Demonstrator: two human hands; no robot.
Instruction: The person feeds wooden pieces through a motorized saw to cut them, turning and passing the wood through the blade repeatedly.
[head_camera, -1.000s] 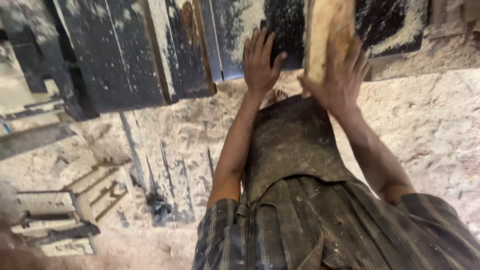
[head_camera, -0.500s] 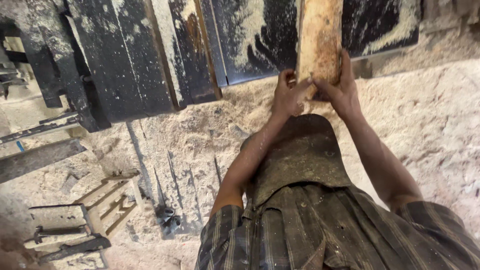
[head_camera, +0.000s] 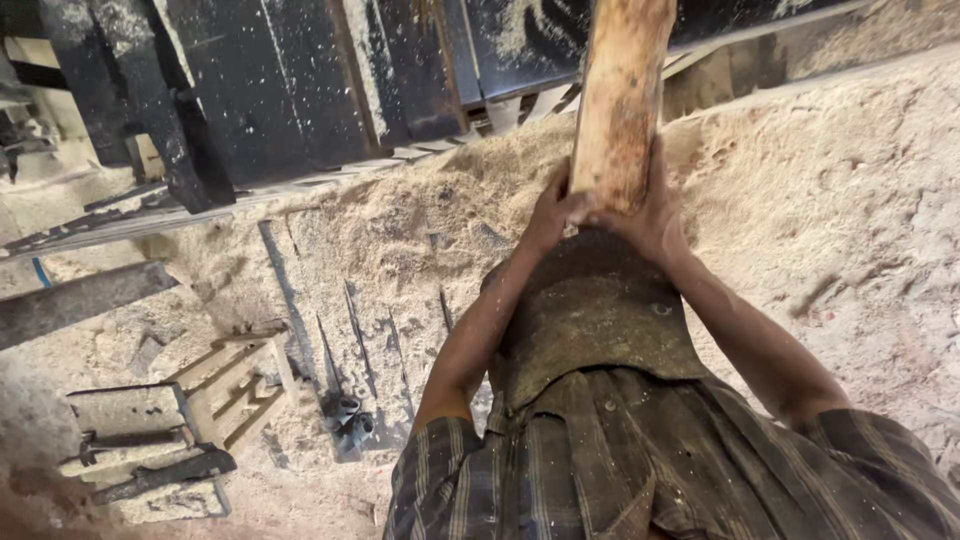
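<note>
A thick pale wooden log (head_camera: 620, 95) runs from my chest up toward a black metal machine bed (head_camera: 300, 80) dusted with sawdust. My left hand (head_camera: 553, 208) clasps the log's near end from the left side. My right hand (head_camera: 655, 215) wraps the same end from the right. Both forearms reach forward over my dusty dark apron (head_camera: 590, 315) and plaid shirt (head_camera: 640, 470). The log's far end passes out of the top of the view.
Sawdust (head_camera: 840, 190) lies deep over the floor on the right and beneath the machine. A small wooden frame (head_camera: 240, 385) and dark metal bars (head_camera: 160, 470) lie at lower left. A dark beam (head_camera: 75, 300) juts in from the left edge.
My left hand went from flat and open beside the log to clasped on its near end. The log now stands more upright, and both hands have drawn in nearer my chest.
</note>
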